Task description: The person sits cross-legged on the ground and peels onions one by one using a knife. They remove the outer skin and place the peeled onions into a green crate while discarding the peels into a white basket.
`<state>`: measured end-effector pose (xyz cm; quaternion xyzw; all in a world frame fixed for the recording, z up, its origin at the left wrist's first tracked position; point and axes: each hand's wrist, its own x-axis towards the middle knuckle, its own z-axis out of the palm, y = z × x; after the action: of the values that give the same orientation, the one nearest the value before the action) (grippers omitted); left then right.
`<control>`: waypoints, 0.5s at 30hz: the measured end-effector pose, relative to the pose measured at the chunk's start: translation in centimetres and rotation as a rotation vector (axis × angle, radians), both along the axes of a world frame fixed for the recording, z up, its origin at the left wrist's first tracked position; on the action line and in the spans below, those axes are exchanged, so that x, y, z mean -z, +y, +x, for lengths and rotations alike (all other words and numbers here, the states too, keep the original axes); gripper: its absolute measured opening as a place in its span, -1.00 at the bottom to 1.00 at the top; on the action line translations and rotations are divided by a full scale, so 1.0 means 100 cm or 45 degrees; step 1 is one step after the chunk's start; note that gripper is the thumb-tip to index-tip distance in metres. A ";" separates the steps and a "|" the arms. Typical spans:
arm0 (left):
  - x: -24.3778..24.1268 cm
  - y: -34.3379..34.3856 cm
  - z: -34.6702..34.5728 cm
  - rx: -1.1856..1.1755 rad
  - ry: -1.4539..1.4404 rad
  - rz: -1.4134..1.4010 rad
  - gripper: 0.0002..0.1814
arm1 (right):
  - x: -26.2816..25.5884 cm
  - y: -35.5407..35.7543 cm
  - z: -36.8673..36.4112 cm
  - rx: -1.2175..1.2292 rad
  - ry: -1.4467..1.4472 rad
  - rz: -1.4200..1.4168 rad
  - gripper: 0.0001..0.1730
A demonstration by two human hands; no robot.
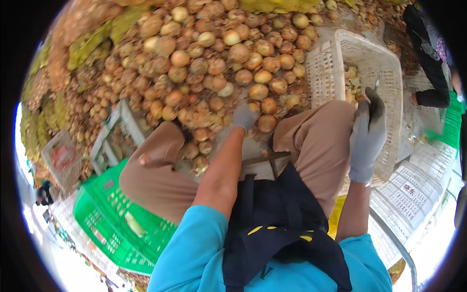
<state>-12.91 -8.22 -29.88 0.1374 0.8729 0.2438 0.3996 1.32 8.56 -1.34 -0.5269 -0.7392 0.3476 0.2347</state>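
Observation:
My left hand point(245, 117), in a grey glove, reaches down between my knees to the near edge of a large heap of loose brown onions point(215, 65). Its fingertips are against one onion point(254, 107); the glove hides whether they close round it. A grey glove with dark-stained fingers covers my right hand point(368, 140), which is beside my right knee, over the near side of a white plastic crate point(397, 95). From that fist a small knife point(377, 83) points up, its blade showing and its handle mostly hidden. Pale peeled onions point(352, 82) lie inside this crate.
To the left, a green plastic crate point(120, 226) and a metal stool frame point(105, 135) stand near my leg. Yellow mesh sacks point(89, 45) border the heap. White crates point(408, 193) are behind my right arm. Another person's dark-clothed leg point(428, 62) is at the upper right.

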 end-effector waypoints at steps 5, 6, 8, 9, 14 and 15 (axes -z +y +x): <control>0.045 0.011 0.003 0.129 0.059 -0.211 -0.25 | 0.012 0.002 0.003 0.088 -0.057 0.157 -0.62; 0.037 0.010 -0.002 0.124 -0.023 -0.151 -0.23 | 0.013 0.002 0.002 0.090 -0.052 0.134 -0.62; 0.023 0.004 -0.014 -0.239 -0.289 0.068 -0.23 | 0.018 0.006 0.005 0.084 0.039 0.101 -0.64; 0.013 -0.001 -0.018 -0.581 -0.479 0.244 -0.24 | 0.019 0.009 0.003 0.059 0.060 0.094 -0.65; -0.016 -0.028 -0.037 -1.436 -1.188 1.187 -0.37 | 0.008 0.015 -0.004 -0.046 0.173 -0.090 -0.70; -0.027 -0.029 -0.040 -1.379 -1.225 1.298 -0.37 | 0.007 0.015 -0.002 -0.083 0.230 -0.147 -0.71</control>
<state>-16.86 -11.09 -27.19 -0.2508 0.3407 0.7903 0.4432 1.07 10.04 -2.09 -0.4818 -0.7106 0.4431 0.2581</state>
